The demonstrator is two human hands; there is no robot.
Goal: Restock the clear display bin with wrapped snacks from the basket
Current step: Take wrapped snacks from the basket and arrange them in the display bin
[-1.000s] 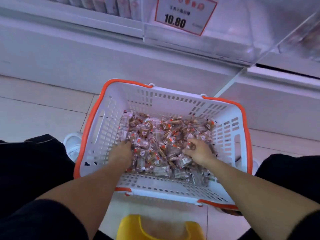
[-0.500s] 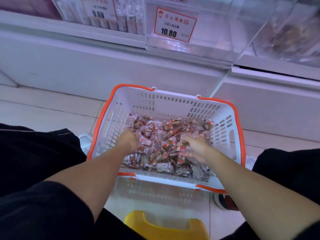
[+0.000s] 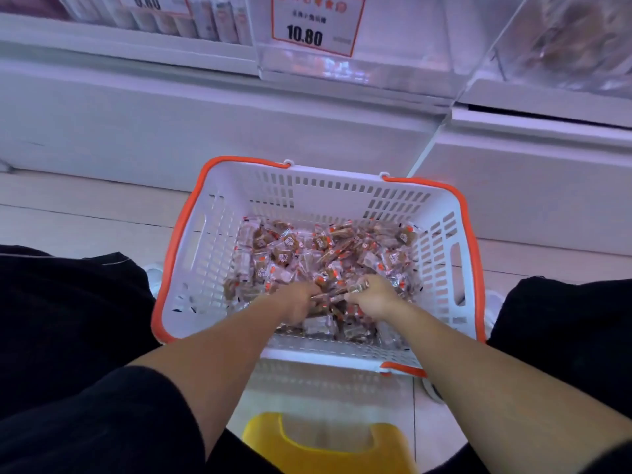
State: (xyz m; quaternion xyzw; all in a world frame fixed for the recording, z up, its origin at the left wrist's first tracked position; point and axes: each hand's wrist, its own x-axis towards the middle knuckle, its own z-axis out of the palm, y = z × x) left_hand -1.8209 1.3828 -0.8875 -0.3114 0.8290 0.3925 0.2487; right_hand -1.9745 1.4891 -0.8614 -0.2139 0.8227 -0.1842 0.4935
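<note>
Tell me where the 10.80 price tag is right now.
The 10.80 price tag is at top centre of the head view, on the clear display bin, above the basket.

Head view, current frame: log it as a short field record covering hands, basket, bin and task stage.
left hand: closed on wrapped snacks, inside the basket
right hand: closed on wrapped snacks, beside the left hand
basket: white with orange rim, on the floor, bottom covered in snacks
clear display bin: above on the shelf, price tag reads 10.80, looks mostly empty
stage: scooping, nothing lifted out yet
</note>
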